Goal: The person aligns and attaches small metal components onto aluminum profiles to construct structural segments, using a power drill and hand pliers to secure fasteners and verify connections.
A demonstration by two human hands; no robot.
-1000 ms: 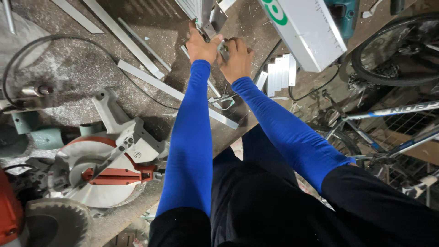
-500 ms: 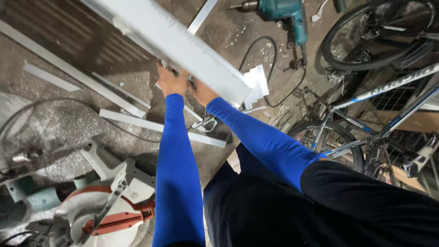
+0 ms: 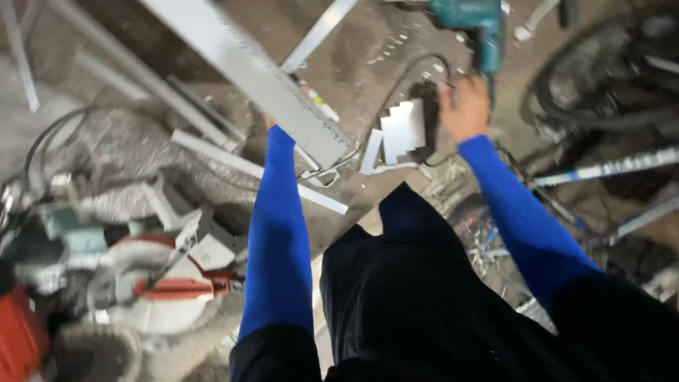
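The left hand (image 3: 269, 122) is almost wholly hidden behind the long grey metal profile (image 3: 247, 71), whose upper end the frame's top edge cuts off, while the right hand (image 3: 463, 106) is motion-blurred, its grip unreadable, below the cropped teal power drill (image 3: 470, 21).

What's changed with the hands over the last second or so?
The right hand let go of the long grey metal profile and swung right, toward the teal power drill. The left hand, hidden behind the profile, still holds it up. The miter saw stays on the floor.
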